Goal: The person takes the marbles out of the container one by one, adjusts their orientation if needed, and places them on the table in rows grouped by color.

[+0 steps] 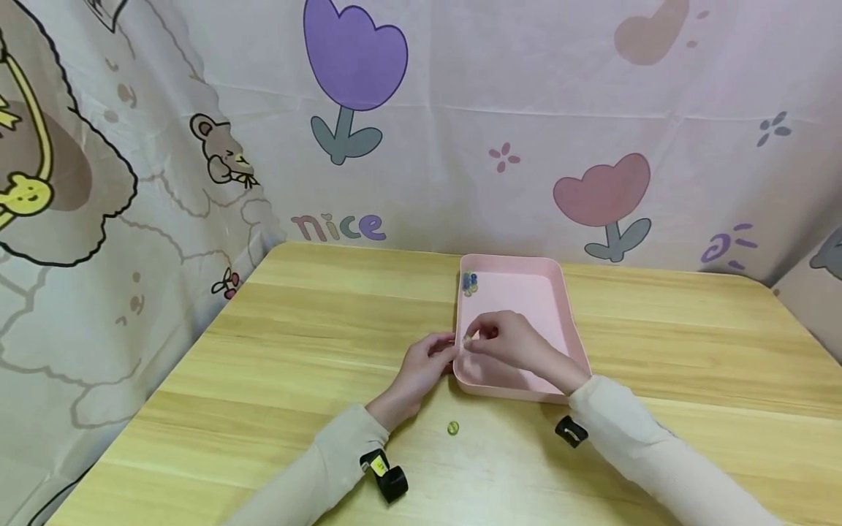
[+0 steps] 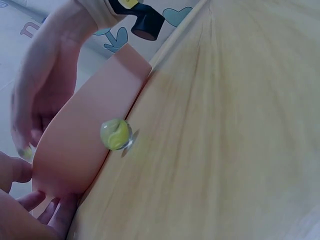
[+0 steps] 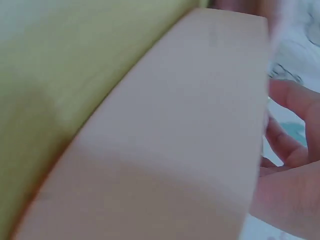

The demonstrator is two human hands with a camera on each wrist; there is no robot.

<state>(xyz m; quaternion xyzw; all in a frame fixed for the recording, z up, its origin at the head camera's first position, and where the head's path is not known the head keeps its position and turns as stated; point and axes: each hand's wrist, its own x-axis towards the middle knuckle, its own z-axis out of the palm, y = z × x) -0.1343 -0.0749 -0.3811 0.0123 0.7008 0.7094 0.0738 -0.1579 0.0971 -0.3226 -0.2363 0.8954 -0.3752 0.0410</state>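
My right hand (image 1: 509,340) is over the left side of a pink tray (image 1: 520,264), pinching a small pale yellow marble (image 1: 467,340) between thumb and fingertips. The left hand (image 1: 421,369) touches the outside of the tray's left wall, its fingertips against the wall in the left wrist view. On the table in front of the tray lies a clear glass marble (image 2: 116,134) with a yellow-green swirl. Several blue and yellowish marbles (image 1: 470,283) sit together in the tray's far left corner. From the right wrist, the tray wall (image 3: 165,110) partly covers the right hand's fingers.
The tray stands on a wood-grain table (image 1: 316,314), towards its back edge. A printed cloth (image 1: 460,183) with tulips and bears hangs behind and to the left. Black wrist cameras (image 1: 388,476) are strapped over both cream sleeves.
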